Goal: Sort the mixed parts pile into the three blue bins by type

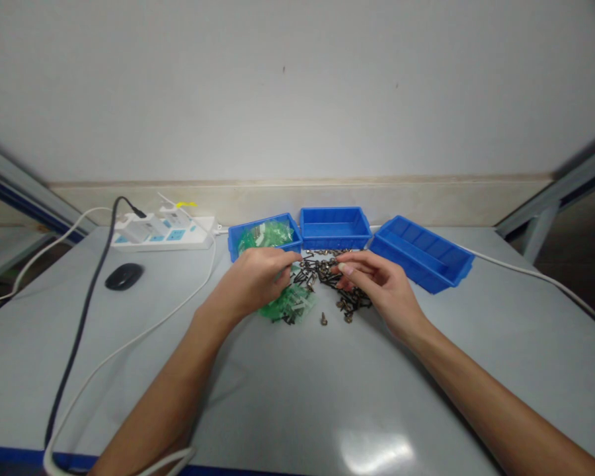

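A loose pile of dark and brass-coloured screws point(322, 272) lies on the table between my hands. My left hand point(260, 281) is at the pile's left side, above a crumpled green plastic bag point(292, 303). Its thumb and index finger are closed; whatever is between them is too small to make out. On the right, my right hand point(381, 281) reaches over the pile with thumb and fingertips pinched together. What that pinch holds cannot be made out among the screws behind. A single screw point(324, 319) stands apart, nearer to me.
Behind the pile are a blue bin point(235, 244) with green bags, a middle blue bin point(334, 238) and a right blue bin point(421, 254). At left are a power strip point(198, 235), a black mouse point(123, 276) and cables point(86, 317). A wall stands behind.
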Tool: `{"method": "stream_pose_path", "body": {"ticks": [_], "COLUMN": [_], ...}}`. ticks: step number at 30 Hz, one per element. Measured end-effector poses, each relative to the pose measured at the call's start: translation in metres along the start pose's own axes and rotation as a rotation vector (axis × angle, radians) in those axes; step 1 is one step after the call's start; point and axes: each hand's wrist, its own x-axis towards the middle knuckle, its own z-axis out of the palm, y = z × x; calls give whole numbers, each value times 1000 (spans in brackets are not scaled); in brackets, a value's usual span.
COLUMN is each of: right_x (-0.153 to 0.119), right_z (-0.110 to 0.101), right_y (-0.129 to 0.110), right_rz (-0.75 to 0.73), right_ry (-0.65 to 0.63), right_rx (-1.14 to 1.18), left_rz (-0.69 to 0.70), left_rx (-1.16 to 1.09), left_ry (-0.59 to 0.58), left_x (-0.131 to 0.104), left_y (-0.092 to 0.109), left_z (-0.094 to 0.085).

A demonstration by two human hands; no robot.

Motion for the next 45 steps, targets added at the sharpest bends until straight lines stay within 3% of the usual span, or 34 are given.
{"method": "stream_pose_path", "body": {"ticks": [3,6,10,14,16,18,21,23,26,31,34,39,45], "right_x": [-1,-2,-5,-5,-5,-4,-3,-3,-3,-3,-2,-1,-1], "right_z": [1,2,3,4,5,6,5,4,3,4,4,2,2], "right_y": [2,3,2,2,3,2,1,0,-1,-4,-4,-1,0], "right_rz": [-23,-58,-22,-15,-22,-15,13,25,28,36,25,11,12], "right_ry": [21,5,-69,27,42,26,2,-1,0,12,22,24,18], "right_rx": [-31,-44,-18,-6,36,86,111,82,50,26,9,11,20], "left_rz": [-34,-115,-244,-295,-306,-291,-240,-227,-245,-452,-523,-453,-522], "left_rx": [-87,-390,-801,-928,-872,-693,-242,40,250,443,418,324,405], "left_ry": [175,266,188,46,53,174,411,468,423,90,-20,81,46], "left_x": [4,8,10,10,10,10,8,4,-3,-10,-10,-8,-7], "left_y": [9,23,38,36,33,30,22,12,-5,-17,-15,-11,-7], "left_z": [-6,-9,-4,-3,-6,-11,-18,-21,-24,-21,-20,-19,-17]}}
